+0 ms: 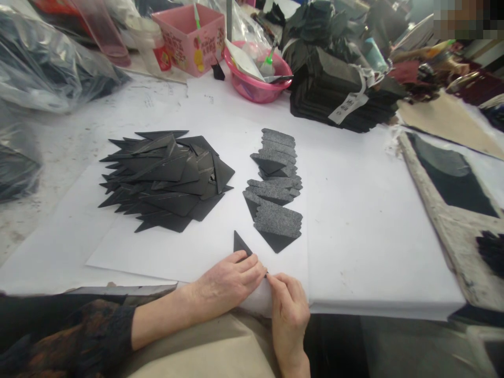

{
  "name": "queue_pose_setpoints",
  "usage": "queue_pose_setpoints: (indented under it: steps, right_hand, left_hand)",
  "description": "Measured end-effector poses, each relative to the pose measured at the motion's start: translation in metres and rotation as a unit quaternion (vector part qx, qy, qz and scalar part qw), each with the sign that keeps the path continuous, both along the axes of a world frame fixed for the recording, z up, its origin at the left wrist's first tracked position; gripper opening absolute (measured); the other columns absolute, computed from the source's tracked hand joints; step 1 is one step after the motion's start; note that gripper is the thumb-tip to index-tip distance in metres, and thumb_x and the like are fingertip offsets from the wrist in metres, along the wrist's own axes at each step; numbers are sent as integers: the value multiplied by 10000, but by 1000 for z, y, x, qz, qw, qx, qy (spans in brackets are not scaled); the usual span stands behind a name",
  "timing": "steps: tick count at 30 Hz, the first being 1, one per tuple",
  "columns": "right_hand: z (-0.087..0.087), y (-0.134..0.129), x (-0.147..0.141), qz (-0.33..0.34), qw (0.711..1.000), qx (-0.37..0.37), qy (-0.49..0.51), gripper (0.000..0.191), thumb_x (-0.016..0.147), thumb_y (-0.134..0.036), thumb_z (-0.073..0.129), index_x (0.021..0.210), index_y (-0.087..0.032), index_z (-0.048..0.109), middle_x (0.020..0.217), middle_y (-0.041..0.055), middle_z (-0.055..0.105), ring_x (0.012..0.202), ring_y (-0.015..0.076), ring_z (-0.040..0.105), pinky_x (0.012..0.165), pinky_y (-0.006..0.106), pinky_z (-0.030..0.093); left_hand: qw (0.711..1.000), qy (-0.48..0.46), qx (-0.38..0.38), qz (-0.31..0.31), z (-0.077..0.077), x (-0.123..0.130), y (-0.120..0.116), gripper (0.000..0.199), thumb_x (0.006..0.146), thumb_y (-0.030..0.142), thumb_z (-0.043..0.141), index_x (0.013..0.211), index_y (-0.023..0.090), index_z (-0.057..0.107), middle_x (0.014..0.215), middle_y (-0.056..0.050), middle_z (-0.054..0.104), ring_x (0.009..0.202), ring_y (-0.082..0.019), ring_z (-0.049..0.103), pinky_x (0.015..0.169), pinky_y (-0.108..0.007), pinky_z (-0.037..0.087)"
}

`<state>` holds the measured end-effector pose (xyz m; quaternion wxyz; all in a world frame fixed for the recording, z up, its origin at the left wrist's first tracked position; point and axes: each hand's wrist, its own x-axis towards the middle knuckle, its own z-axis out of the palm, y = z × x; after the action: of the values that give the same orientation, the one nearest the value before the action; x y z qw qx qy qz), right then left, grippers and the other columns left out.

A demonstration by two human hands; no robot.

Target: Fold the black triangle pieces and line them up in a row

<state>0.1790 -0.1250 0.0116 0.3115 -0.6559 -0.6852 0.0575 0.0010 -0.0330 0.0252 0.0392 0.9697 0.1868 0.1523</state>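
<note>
My left hand (230, 281) lies over a black pointed piece of sheet material (240, 244), its fingers closed on it near the table's front edge. One tip of the piece sticks out beyond my fingers; most of the rest is hidden. Close by on the right, my right hand (290, 307) pinches a small dark end at the left fingertips, seemingly a corner of the same piece. Farther back lies an overlapping row of pieces with speckled grey faces (279, 219) and black points. To its left is a large loose heap of black pointed pieces (169, 176).
White paper (354, 210) covers the table. Along the back are a pink box (191, 44), a pink basin (255, 89) with tools, and tied stacks of black material (326, 86). Plastic-wrapped goods (51, 63) stand at left; a worn board (437, 220) lies at right.
</note>
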Motion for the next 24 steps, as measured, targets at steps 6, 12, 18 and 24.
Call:
queue_pose_setpoints:
  steps: [6, 12, 18, 24]
  right_hand:
    - [-5, -1, 2, -17, 999, 19, 33, 182, 908, -95, 606, 1065, -174, 654, 930, 48, 671, 863, 145, 615, 795, 279, 508]
    - [-5, -6, 4, -3, 999, 25, 24, 193, 901, -60, 606, 1040, -179, 664, 953, 45, 661, 882, 136, 598, 806, 273, 494]
    - [-4, -7, 5, 2, 1000, 25, 3, 220, 893, -45, 609, 1049, -185, 676, 945, 47, 657, 860, 138, 583, 780, 279, 484]
    - [-4, -6, 6, 5, 1000, 23, -3, 233, 891, -42, 605, 1048, -196, 682, 928, 45, 653, 841, 145, 582, 764, 286, 485]
  left_hand:
    - [1000, -3, 8, -3, -2, -2, -1, 259, 1008, 114, 454, 1244, 92, 557, 1193, -110, 585, 1200, -241, 508, 946, -360, 438]
    - [1000, -6, 8, 4, -1, -2, -2, 247, 1007, 116, 466, 1232, 93, 564, 1185, -108, 590, 1189, -235, 519, 943, -353, 435]
    - [1000, -7, 1, 2, -1, -3, -2, 274, 1017, 115, 436, 1265, 88, 550, 1179, -102, 591, 1189, -236, 513, 945, -359, 432]
    - [1000, -16, -1, 3, 0, -3, -2, 285, 1023, 102, 399, 1262, 99, 555, 1146, -87, 597, 1152, -232, 528, 923, -363, 439]
